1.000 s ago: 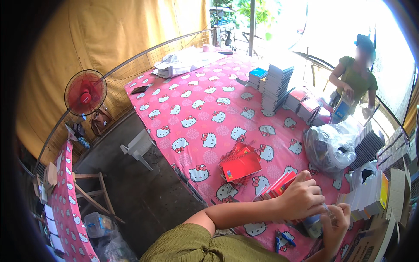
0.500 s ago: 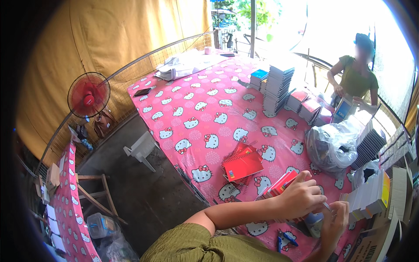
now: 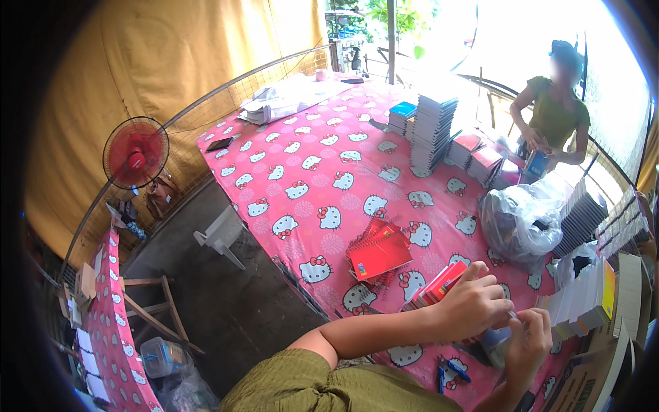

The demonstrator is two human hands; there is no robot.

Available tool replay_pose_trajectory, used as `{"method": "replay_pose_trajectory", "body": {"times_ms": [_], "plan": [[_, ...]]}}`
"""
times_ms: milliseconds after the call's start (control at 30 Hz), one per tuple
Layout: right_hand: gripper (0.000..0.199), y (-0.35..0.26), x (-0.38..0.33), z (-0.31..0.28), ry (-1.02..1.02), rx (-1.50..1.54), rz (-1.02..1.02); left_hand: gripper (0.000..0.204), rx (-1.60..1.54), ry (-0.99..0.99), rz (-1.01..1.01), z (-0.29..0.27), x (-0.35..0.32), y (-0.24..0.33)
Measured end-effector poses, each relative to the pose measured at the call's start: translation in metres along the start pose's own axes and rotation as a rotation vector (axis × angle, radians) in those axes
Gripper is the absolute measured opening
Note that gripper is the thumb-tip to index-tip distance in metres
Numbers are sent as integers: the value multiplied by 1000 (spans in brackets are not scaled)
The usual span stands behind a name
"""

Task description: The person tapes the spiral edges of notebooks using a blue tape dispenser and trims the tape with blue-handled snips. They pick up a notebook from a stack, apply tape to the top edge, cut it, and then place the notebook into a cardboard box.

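My left hand [image 3: 473, 305] reaches across to the right with its fingers closed, just above red notebooks [image 3: 439, 283] standing in a row. Close against it, my right hand [image 3: 528, 336] is pinched. Between the fingertips shows a small, thin, pale piece that I cannot make out. Left of the row lies a loose pile of red spiral notebooks [image 3: 381, 257], their wire coils showing. Blue-handled pliers [image 3: 453, 374] rest on the pink table cover [image 3: 309, 226] below my hands. Part of the row is hidden by my left hand and forearm.
At right stand a clear plastic bag [image 3: 518, 223], a row of thick books [image 3: 573, 305] and a cardboard box [image 3: 583, 378]. A tall notebook stack [image 3: 432, 134] rises farther back. Across the table a person [image 3: 552, 113] handles a blue notebook [image 3: 537, 165]. A red fan [image 3: 136, 152] stands left.
My hands remain together, with only small finger movements. Across the table, the person has turned and lowered the blue notebook. The whole view has shifted slightly.
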State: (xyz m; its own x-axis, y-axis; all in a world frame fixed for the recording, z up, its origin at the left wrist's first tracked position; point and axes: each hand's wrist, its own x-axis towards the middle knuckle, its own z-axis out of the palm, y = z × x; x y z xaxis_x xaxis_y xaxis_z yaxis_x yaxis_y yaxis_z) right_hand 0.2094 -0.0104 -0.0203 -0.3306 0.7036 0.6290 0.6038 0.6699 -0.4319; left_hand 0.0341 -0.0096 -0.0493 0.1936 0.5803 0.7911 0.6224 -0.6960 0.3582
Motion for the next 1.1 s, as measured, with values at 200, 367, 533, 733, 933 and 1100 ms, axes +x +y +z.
{"method": "replay_pose_trajectory", "body": {"times_ms": [200,367,533,733,933,1100], "plan": [[7,7,0,4,-23,-18,-37,11,1,28,26,2,-2,-2],[12,98,-12,-25,46,123,250,18,-33,-130,-25,-6,-1,-4],[56,181,-109,29,-524,-51,517,27,146,73,-96,2,-5,6],[88,158,-134,43,-542,-405,588,32,-13,19,-175,-2,-14,-1],[53,156,-97,19,-271,-26,591,33,-74,-8,-171,1,-15,-2],[26,174,-49,-16,-54,264,236,32,-119,-29,-180,11,-5,0]]}}
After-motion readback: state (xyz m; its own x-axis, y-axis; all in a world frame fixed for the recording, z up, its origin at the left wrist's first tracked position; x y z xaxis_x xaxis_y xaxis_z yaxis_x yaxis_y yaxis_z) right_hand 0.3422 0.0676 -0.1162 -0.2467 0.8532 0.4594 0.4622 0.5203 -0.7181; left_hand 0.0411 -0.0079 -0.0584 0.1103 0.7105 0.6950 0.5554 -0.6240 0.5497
